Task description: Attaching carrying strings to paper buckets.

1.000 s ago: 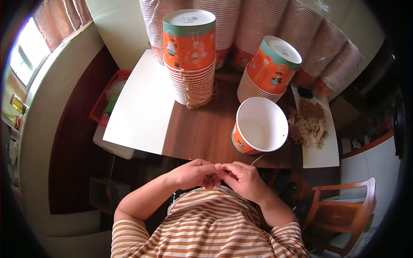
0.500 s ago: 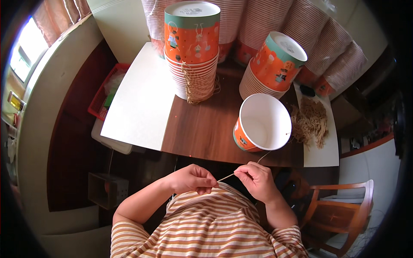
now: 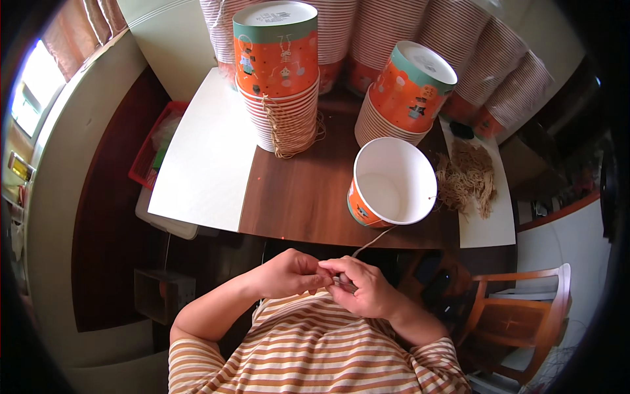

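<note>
Just above my lap, my left hand and my right hand are together, fingertips touching. Both are closed in a pinch on a thin beige cord. The cord's end is hidden among my fingers. From my right hand the cord rises to an open paper bucket, white inside and orange outside, near the table's front edge. Its mouth tilts toward me. A small reddish-brown dot, perhaps a cord end or knot, shows on its right inner wall.
Two upside-down bucket stacks, one at left and one at right, stand on the table. Loose cords hang on the left stack; a cord pile lies right. Wrapped bucket stacks line the back. A wooden chair stands right.
My right hand has moved left to meet my left hand, and the straight stretch of cord between them is gone from sight. The whole view has shifted slightly.
</note>
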The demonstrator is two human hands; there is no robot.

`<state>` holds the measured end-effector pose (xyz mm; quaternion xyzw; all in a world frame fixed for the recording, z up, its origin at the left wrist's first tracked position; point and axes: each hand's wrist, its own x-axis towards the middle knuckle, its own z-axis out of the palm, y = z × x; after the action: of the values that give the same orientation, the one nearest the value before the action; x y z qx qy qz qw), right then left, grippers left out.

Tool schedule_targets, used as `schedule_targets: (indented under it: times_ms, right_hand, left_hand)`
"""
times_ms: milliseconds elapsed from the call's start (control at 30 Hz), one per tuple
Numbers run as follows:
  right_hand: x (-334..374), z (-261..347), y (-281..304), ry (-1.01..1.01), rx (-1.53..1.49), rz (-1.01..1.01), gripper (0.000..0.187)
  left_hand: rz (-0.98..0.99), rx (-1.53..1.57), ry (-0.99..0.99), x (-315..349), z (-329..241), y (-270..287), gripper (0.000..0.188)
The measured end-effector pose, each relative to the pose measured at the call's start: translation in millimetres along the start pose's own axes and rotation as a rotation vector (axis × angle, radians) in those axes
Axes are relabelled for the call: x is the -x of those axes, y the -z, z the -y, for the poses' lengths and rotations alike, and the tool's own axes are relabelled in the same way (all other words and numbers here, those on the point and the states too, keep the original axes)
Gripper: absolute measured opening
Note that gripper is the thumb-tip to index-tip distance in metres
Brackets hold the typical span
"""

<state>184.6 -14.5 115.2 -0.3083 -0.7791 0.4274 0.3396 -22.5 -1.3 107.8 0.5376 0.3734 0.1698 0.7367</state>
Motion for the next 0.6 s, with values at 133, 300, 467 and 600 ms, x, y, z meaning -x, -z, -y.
schedule_targets:
  times_ms: [133,300,467,600]
  right_hand:
    - [1.7,-5.0,-3.8,-0.03,0.04,-0.109,0.029]
    - [4.2,-10.9,-2.0,0.091,0.193,-0.199,0.023]
    - [4.2,-11.4,-1.0,0.181,0.264,-0.229,0.02]
    - [5.3,-10.2,-0.6,0.188,0.274,-0.236,0.022]
  left_hand:
    - [-0.017,0.064,0.049,-1.0,-0.3,3.7,0.022]
    - [-0.064,0.196,0.052,-4.4,3.3,1.5,0.025]
    - [-0.028,0.225,0.015,-6.3,1.9,0.8,0.025]
    - [-0.078,0.139,0.025,-6.8,-1.5,-1.3,0.021]
